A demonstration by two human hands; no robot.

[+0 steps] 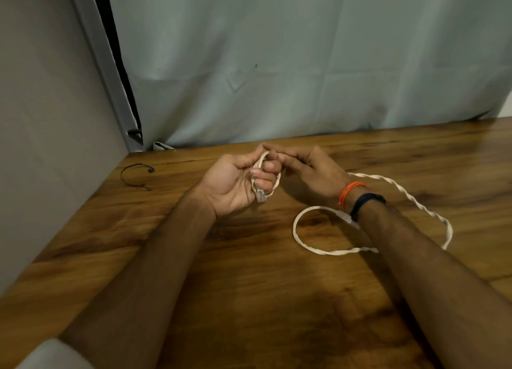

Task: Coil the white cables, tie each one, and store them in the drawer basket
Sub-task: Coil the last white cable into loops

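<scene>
Cable (266, 180) coiled in left hand (235, 183) | right hand (313, 172) touching (fingertips)

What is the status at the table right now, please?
Left hand grip shut on coiled white cable; right hand fingers feeding it. Rest trails loose on table. Black tie lies apart.

Two hands meet at the centre of the frame, a left hand (232, 180) and a right hand (310, 169), with one white cable (304, 242) at right of centre, one black tie (135, 174) at left, and two wristbands (360, 199) on the right wrist.
</scene>
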